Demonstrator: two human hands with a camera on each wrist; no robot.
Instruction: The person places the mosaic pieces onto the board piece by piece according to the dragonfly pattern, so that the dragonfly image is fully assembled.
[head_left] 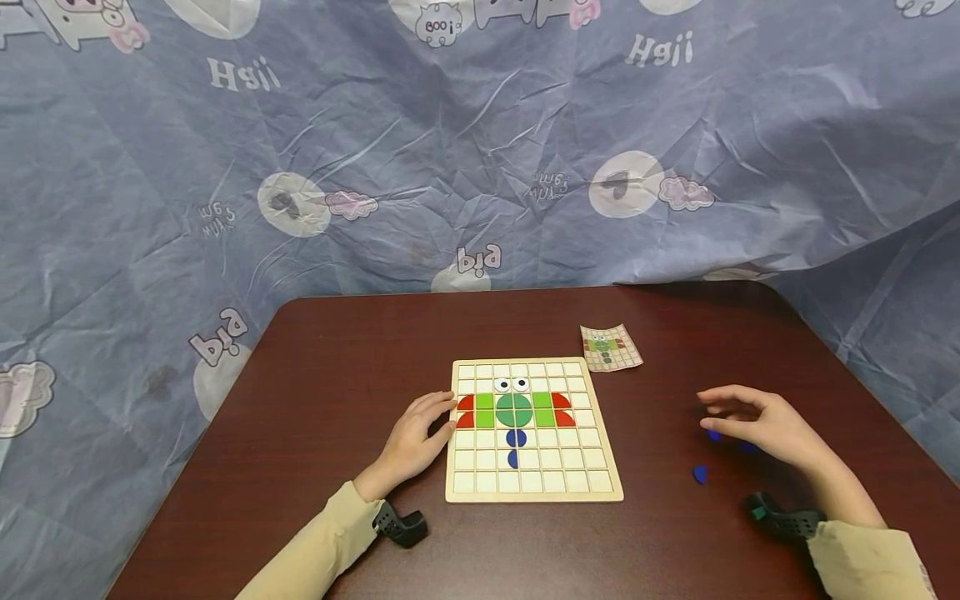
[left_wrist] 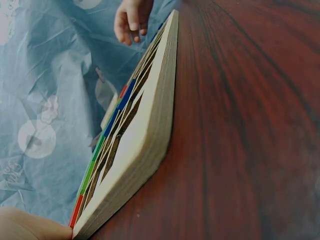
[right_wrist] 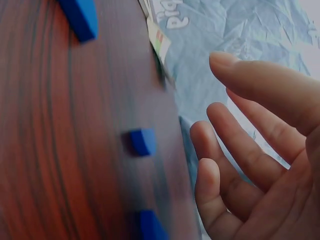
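Note:
A square wooden grid board (head_left: pixel 536 497) lies flat on the table, bearing a figure of coloured pieces: two eyes, a green circle (head_left: pixel 514 411), light green squares, red quarter pieces, and blue rounds (head_left: pixel 516 437) below. My left hand (head_left: pixel 412 437) rests at the board's left edge, thumb and fingers spread against it; its thumb (left_wrist: pixel 35 227) shows in the left wrist view. Over the right side of the table hovers my right hand (head_left: pixel 772 425), fingers loosely bent around nothing. Near it lie blue quarter-shaped pieces (head_left: pixel 700 474), with another piece (right_wrist: pixel 143 142) plain in the right wrist view.
A small paper card (head_left: pixel 611 350) printed with a similar figure lies behind the board's right corner. The dark wooden table (head_left: pixel 360 350) ends at a crumpled blue-grey cloth (head_left: pixel 450 167). Each wrist wears a black band (head_left: pixel 401 525).

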